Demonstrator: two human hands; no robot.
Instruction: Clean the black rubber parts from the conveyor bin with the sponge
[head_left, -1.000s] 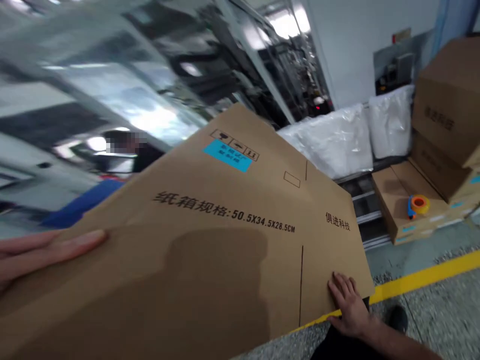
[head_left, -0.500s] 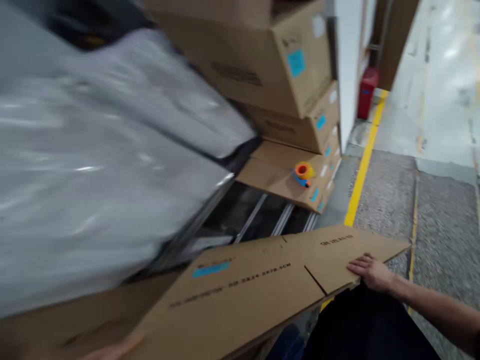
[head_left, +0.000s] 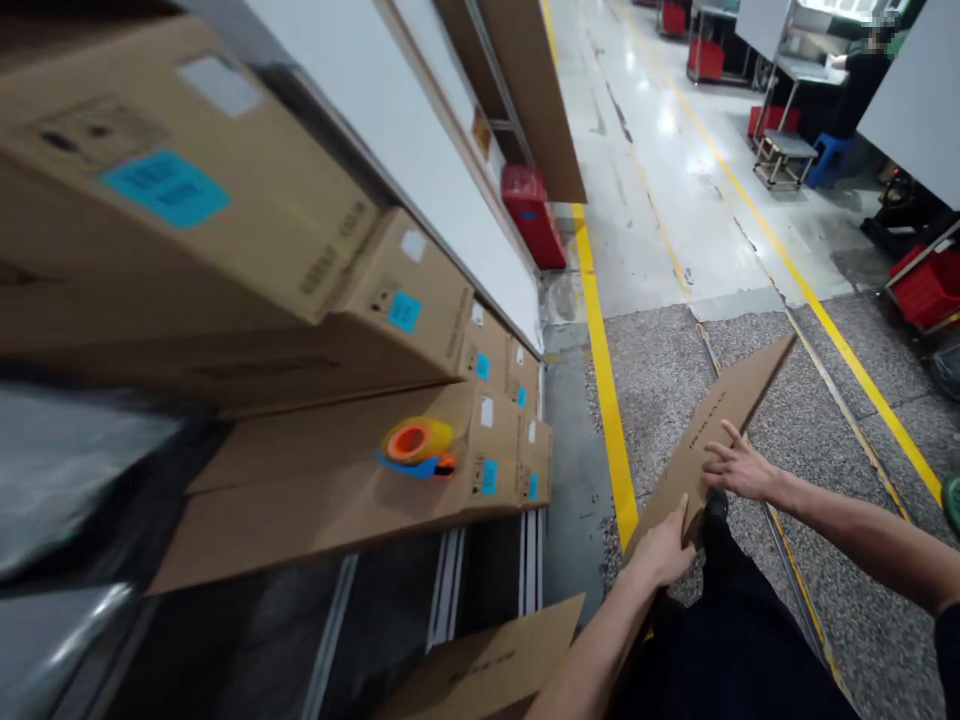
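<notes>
A flattened cardboard box (head_left: 709, 425) with printed lettering stands on a slant before my legs. My left hand (head_left: 664, 548) grips its near part, thumb along the face and the other fingers partly hidden. Further along the same edge, my right hand (head_left: 739, 468) rests against the cardboard with its fingers spread. Another cardboard piece (head_left: 487, 660) lies below my left forearm, partly covered by it. To the left, a tape dispenser (head_left: 416, 445) with yellow tape and a blue handle sits on a stacked carton.
Stacked cartons (head_left: 420, 290) with blue labels fill the left side, above a dark rack with metal rails (head_left: 446, 590). A red bin (head_left: 532, 215) stands beside the yellow floor line (head_left: 600, 370). Across the aisle, a person (head_left: 862, 80) is near workbenches and a blue stool (head_left: 829, 155).
The view has swung right. The flattened box has turned to point more away from me. My left hand has come close to my right, whose fingers have spread and lifted somewhat.
</notes>
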